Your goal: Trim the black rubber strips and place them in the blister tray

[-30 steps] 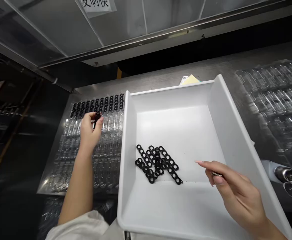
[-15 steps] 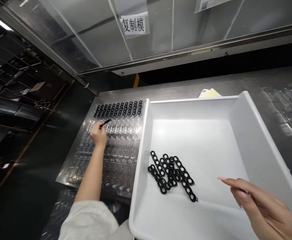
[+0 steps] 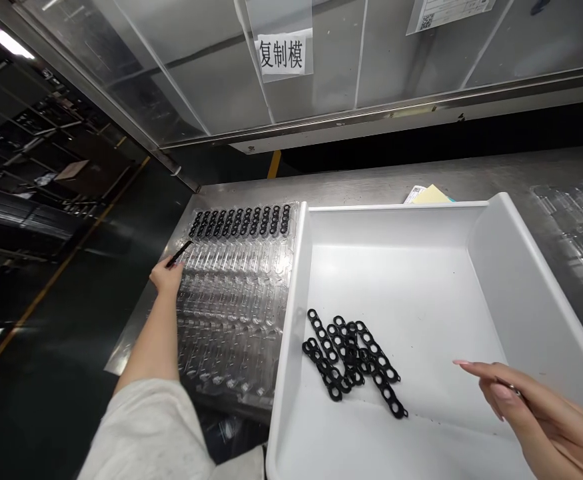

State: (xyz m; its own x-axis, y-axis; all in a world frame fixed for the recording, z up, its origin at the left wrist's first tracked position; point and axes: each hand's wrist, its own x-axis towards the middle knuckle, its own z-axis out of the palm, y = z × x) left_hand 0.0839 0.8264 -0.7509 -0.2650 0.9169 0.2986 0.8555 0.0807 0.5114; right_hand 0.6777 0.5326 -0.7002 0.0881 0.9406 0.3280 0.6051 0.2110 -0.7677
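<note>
Pinched in my left hand [image 3: 167,275] is a black strip [image 3: 179,254], held over the left edge of a clear plastic tray [image 3: 226,287]. A row of black ringed strips [image 3: 241,221] lies in the tray's far slots. To the right, a white bin [image 3: 396,280] holds a loose pile of black ringed strips [image 3: 354,353]. My right hand [image 3: 531,407] hovers over the bin's right side, index finger stretched out and closed on a thin metal tool [image 3: 510,387] that is partly hidden by the fingers.
More clear trays [image 3: 578,233] lie on the metal table [image 3: 361,185] at the right. A yellow paper [image 3: 432,195] sits behind the bin. Overhead hangs a clear-panelled frame [image 3: 211,87] with a white label [image 3: 282,55]. Dark shelving stands at the far left.
My left hand has moved left with the black strip, from above the slots to the tray's left edge. The view has shifted slightly, and my right hand keeps its pose.
</note>
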